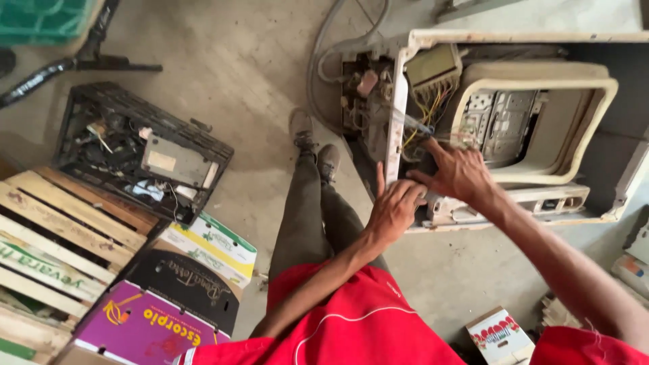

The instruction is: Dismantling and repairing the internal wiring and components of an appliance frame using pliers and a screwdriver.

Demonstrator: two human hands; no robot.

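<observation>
Bare concrete floor (257,74) with an opened-up appliance casing (514,122), black parts crate (138,152), wooden pallet (61,230), flattened cardboard boxes (176,297).

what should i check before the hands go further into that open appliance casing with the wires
1. Left hand steady on the casing edge: ok, it rests against the white frame.
2. Right hand position: ok, fingers reach into the wire bundle.
3. Power cut off: cannot tell; grey cables run off across the floor.
4. Hand protection: not ok, both hands are bare.
5. Tool in hand: cannot tell; a thin rod shows near the right fingers.
6. Footing: ok, both shoes sit flat on the concrete.
</observation>
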